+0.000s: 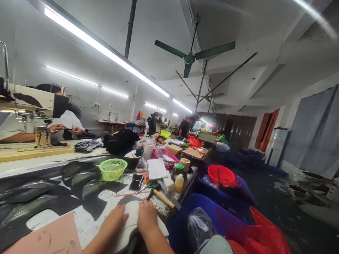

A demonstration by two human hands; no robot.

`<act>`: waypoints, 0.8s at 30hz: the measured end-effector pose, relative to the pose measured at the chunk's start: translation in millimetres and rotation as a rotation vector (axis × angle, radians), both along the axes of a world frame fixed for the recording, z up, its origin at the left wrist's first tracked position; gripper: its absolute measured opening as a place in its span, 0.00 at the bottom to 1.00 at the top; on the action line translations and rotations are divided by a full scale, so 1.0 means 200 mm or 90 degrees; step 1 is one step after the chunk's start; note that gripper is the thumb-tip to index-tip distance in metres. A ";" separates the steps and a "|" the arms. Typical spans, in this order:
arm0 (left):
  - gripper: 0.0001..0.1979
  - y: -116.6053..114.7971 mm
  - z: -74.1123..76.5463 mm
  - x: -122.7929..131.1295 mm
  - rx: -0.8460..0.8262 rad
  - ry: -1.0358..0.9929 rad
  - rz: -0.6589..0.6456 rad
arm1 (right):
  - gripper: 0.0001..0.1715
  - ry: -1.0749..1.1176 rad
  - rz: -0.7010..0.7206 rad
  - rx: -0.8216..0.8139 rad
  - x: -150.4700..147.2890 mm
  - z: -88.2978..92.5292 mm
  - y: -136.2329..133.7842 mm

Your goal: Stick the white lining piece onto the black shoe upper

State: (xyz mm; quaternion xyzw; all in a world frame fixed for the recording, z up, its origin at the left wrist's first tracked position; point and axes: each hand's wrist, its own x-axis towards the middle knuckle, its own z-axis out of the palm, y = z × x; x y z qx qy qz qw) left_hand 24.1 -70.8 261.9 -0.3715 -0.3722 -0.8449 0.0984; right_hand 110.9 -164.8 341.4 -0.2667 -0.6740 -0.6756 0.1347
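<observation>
A white, curved padded piece [131,215] with black material along its edges lies at the near side of the bench, low in the view. My left hand [114,219] grips its left side, the thumb resting along the top and the other fingers mostly hidden. On the far right part of the same piece, my right hand [147,216] is closed with its fingers curled over the surface. Just beyond my hands is a hammer with a wooden handle [163,199]. Green-handled scissors [150,185] rest near it. Flat black cut pieces [92,197] spread out to the left.
A pink sheet [53,237] lies at the near left. A green basket [113,169], a notebook [156,169] and a glue bottle [179,183] stand farther back. Blue bins [182,220] and a red basin [221,174] flank the bench's right edge. A co-worker's hands [76,131] are beside a sewing machine.
</observation>
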 end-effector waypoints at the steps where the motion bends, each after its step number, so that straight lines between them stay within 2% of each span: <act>1: 0.16 0.00 0.00 0.01 -0.010 0.001 -0.004 | 0.18 -0.004 -0.005 0.000 -0.01 0.00 0.00; 6: 0.19 -0.10 -0.01 0.07 -0.051 0.018 0.006 | 0.20 -0.042 -0.032 -0.015 -0.09 0.03 0.03; 12: 0.25 -0.19 -0.03 0.13 -0.068 0.076 0.032 | 0.12 -0.087 -0.014 -0.035 -0.15 0.07 0.09; 15: 0.23 -0.19 -0.02 0.12 -0.020 0.069 0.039 | 0.12 -0.093 0.036 -0.042 -0.13 0.08 0.11; 19: 0.24 -0.16 0.03 0.09 0.021 0.021 0.018 | 0.20 -0.098 0.101 -0.046 -0.10 0.09 0.12; 24: 0.22 -0.15 0.05 0.05 0.028 0.014 0.000 | 0.16 -0.092 0.121 -0.033 -0.09 0.10 0.11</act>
